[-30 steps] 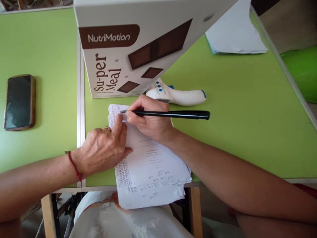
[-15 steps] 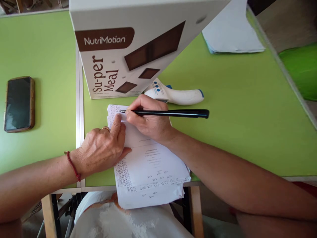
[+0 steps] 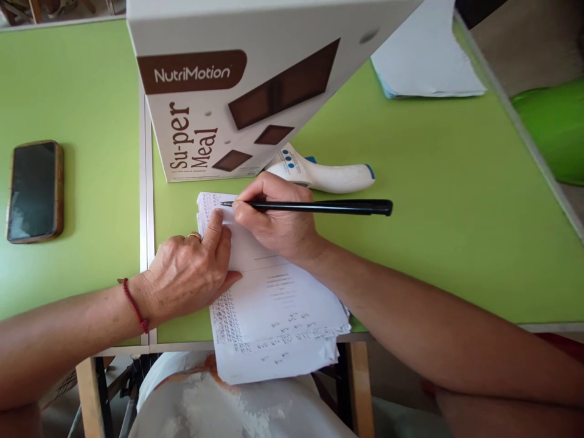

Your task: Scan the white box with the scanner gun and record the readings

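My right hand (image 3: 278,219) grips a black pen (image 3: 328,207), its tip at the upper left part of a stack of paper sheets (image 3: 260,304). The sheets carry rows of small handwriting along the left side and near the bottom, with faint printed lines in the middle. My left hand (image 3: 196,261) lies on the left edge of the sheets, index finger extended just below the pen tip and thumb out to the side. A ring and a red cord bracelet are on it. The sheets overhang the table's near edge.
Behind my hands stands a white and brown NutriMotion box (image 3: 196,128). A white handheld device (image 3: 337,177), like an infrared thermometer, lies against it. A phone (image 3: 35,191) rests at left on the green table (image 3: 433,213). More papers (image 3: 429,61) lie at back right.
The black pen has tilted slightly, its rear end reaching a little farther right. My right hand has shifted very slightly; my left hand stays in place on the sheets.
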`<state>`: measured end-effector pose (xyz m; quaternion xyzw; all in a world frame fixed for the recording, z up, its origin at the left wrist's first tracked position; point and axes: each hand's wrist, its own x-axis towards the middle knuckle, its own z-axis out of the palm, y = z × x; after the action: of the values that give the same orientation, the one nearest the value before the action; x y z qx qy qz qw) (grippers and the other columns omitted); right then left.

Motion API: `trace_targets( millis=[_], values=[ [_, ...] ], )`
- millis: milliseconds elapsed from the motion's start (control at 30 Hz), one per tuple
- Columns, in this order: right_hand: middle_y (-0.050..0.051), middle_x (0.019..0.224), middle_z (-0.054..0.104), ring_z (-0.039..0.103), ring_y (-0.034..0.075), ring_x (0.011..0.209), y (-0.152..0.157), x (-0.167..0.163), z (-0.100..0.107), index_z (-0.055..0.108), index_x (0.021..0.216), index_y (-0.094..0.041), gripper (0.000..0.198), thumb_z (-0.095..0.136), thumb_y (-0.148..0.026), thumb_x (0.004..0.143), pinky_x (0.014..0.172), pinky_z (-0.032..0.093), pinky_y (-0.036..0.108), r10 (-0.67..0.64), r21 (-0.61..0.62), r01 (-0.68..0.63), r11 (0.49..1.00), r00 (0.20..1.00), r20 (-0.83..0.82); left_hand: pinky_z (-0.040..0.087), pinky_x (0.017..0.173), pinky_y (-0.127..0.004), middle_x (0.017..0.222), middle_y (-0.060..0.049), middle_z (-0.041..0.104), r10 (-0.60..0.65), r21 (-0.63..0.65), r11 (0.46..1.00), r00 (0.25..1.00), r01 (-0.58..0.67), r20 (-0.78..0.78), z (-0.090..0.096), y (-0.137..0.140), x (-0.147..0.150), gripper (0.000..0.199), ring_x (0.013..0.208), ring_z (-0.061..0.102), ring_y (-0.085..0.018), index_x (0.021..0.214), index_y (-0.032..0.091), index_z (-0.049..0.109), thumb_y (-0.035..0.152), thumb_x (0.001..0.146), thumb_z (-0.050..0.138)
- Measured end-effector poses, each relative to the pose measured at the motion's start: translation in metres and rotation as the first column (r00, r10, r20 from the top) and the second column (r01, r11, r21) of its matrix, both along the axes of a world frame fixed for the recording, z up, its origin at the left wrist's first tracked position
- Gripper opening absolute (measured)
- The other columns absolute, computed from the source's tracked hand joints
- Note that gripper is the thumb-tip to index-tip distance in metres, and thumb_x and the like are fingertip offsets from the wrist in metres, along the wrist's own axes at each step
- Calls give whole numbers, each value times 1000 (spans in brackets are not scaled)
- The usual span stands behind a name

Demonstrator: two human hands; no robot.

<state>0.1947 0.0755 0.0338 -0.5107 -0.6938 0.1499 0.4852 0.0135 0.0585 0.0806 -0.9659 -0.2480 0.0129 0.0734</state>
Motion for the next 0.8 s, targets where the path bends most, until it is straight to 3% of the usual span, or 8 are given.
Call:
trace_targets(
  millis=[367,800],
  values=[
    [-5,57,61,52,10,49,0,2,0,50,65,-24,17,58,-21,79,53,47,26,-24,-52,26,998,998,54,49,37,-34,136,-31,62,-2,8,1000,1000,2,17,1,0,0,48,52,67,-21,112,-2,71,41,92,64],
    [-6,55,59,50,10,47,0,1,2,48,64,-24,17,57,-20,78,50,45,26,-48,-27,49,998,999,24,49,39,-34,136,-31,61,-1,20,1000,1000,1,-2,0,0,-1,50,53,68,-21,114,-1,71,44,94,63]
  ],
)
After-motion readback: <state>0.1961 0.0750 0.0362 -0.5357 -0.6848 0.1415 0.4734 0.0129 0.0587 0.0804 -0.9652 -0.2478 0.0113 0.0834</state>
